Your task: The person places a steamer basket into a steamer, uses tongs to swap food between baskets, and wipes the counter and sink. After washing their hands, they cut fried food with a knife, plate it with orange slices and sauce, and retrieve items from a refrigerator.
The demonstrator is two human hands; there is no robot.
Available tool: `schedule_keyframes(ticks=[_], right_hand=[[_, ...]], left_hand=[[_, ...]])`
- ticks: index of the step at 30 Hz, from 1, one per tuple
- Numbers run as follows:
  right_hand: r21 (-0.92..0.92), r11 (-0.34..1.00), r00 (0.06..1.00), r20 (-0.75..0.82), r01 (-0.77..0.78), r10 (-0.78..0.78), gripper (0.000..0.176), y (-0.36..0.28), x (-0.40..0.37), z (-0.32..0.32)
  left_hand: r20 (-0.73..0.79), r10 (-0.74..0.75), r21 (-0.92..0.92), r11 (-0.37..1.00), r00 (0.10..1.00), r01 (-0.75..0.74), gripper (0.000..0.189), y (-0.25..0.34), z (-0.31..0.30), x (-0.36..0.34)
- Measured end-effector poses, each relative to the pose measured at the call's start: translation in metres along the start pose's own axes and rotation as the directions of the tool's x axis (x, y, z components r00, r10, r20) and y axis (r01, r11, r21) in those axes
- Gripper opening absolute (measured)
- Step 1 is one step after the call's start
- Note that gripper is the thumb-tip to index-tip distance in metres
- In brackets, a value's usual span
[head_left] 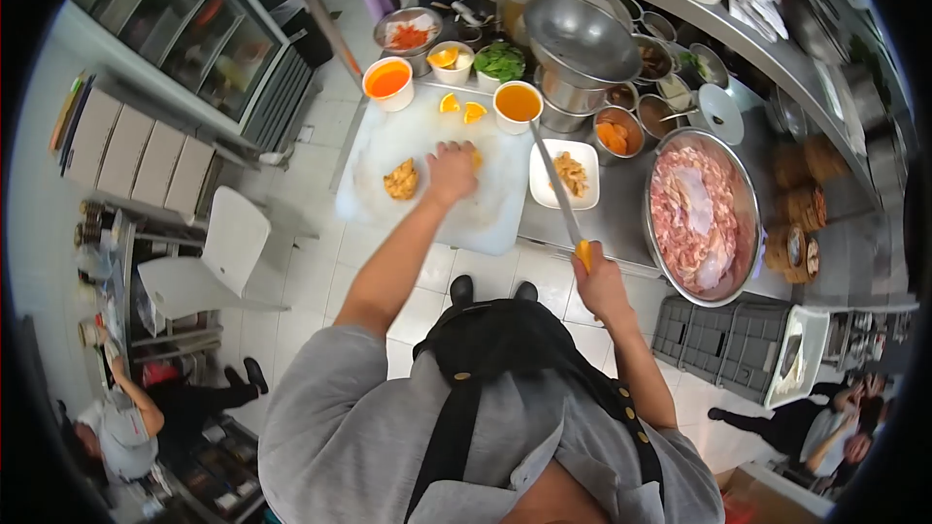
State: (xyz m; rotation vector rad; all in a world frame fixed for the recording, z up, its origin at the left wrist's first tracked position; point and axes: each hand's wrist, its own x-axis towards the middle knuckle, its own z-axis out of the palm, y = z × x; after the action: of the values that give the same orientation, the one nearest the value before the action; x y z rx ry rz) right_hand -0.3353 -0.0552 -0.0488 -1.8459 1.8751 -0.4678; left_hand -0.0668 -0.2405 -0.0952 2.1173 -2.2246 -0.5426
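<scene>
My left hand [453, 173] lies on the white cutting board [388, 218], fingers spread a little, touching a small orange-yellow piece [477, 160] at its right side. Left of it on the board sits a golden-brown food piece [400, 180]. Two orange wedges [461, 109] lie further back. My right hand [599, 281] is closed round the yellow handle of a long knife [558, 180], whose blade points up and left towards a cup of orange liquid [518, 105]. Beside the blade is a square white dish [566, 198] with chopped food.
A large metal bowl of raw meat [704, 217] stands at the right. Behind are a red-orange cup [388, 83], a bowl of greens [500, 63] and stacked metal bowls [584, 37]. A white chair [209, 257] and a person [136, 427] are at the left; more people are at lower right.
</scene>
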Motion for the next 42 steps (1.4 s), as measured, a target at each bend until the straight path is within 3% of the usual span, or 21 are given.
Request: schedule_keyframes(ticks=[2, 4, 5, 7, 8, 10, 13, 17, 19, 23, 25, 31, 40, 42], right_hand=[[-0.026, 0.999, 0.998, 0.053, 0.046, -0.044, 0.033, -0.007, 0.010, 0.021], [-0.007, 0.998, 0.993, 0.105, 0.062, -0.061, 0.032, -0.025, 0.016, 0.029], [-0.009, 0.996, 0.989, 0.119, 0.087, -0.085, 0.032, -0.030, 0.020, 0.032], [0.003, 0.989, 0.978, 0.148, 0.149, -0.148, 0.031, -0.039, 0.029, 0.039], [0.002, 0.987, 0.975, 0.157, 0.161, -0.159, 0.031, -0.043, 0.036, 0.043], [-0.056, 0.968, 0.960, 0.158, 0.244, -0.233, 0.031, -0.051, 0.049, 0.049], [-0.123, 0.963, 0.935, 0.296, 0.239, -0.194, 0.030, -0.072, 0.070, 0.048], [-0.153, 0.955, 0.920, 0.342, 0.255, -0.191, 0.031, -0.078, 0.072, 0.031], [-0.165, 0.971, 0.946, 0.301, 0.172, -0.117, 0.033, -0.078, 0.060, 0.018], [-0.166, 0.968, 0.939, 0.319, 0.189, -0.129, 0.034, -0.069, 0.059, 0.030], [-0.173, 0.967, 0.936, 0.330, 0.184, -0.119, 0.033, -0.069, 0.061, 0.037], [-0.191, 0.953, 0.925, 0.346, 0.234, -0.158, 0.033, -0.069, 0.068, 0.031], [-0.287, 0.935, 0.870, 0.491, 0.209, -0.044, 0.039, -0.069, 0.059, 0.005], [-0.192, 0.951, 0.878, 0.460, 0.244, -0.132, 0.039, -0.049, 0.078, 0.045]], left_hand=[[0.022, -0.043, -0.054, 0.998, 0.999, 0.044, 0.066, 0.012, 0.003, -0.038], [-0.322, -0.133, -0.246, 0.968, 0.937, 0.053, 0.068, 0.012, 0.009, -0.066], [-0.323, -0.150, -0.251, 0.966, 0.934, 0.068, 0.068, 0.006, 0.017, -0.071], [-0.545, -0.146, -0.385, 0.918, 0.826, -0.092, 0.067, -0.011, 0.040, -0.076], [-0.547, -0.160, -0.389, 0.918, 0.822, -0.080, 0.067, -0.017, 0.049, -0.074], [-0.603, -0.096, -0.424, 0.880, 0.792, -0.216, 0.065, -0.022, 0.061, -0.072], [-0.624, -0.042, -0.405, 0.872, 0.781, -0.276, 0.064, -0.025, 0.066, -0.069], [-0.617, -0.074, -0.431, 0.865, 0.784, -0.257, 0.061, -0.023, 0.060, -0.071], [-0.493, -0.141, -0.553, 0.812, 0.858, -0.185, 0.060, -0.018, 0.059, -0.074], [-0.606, -0.165, -0.531, 0.813, 0.778, -0.240, 0.059, -0.018, 0.064, -0.074], [-0.619, -0.067, -0.507, 0.795, 0.782, -0.333, 0.056, -0.021, 0.069, -0.072], [-0.593, 0.038, -0.524, 0.740, 0.804, -0.421, 0.053, -0.043, 0.059, -0.054], [-0.594, 0.086, -0.435, 0.802, 0.800, -0.410, 0.047, -0.041, 0.055, -0.057], [-0.602, 0.089, -0.429, 0.802, 0.793, -0.415, 0.047, -0.038, 0.057, -0.057]])
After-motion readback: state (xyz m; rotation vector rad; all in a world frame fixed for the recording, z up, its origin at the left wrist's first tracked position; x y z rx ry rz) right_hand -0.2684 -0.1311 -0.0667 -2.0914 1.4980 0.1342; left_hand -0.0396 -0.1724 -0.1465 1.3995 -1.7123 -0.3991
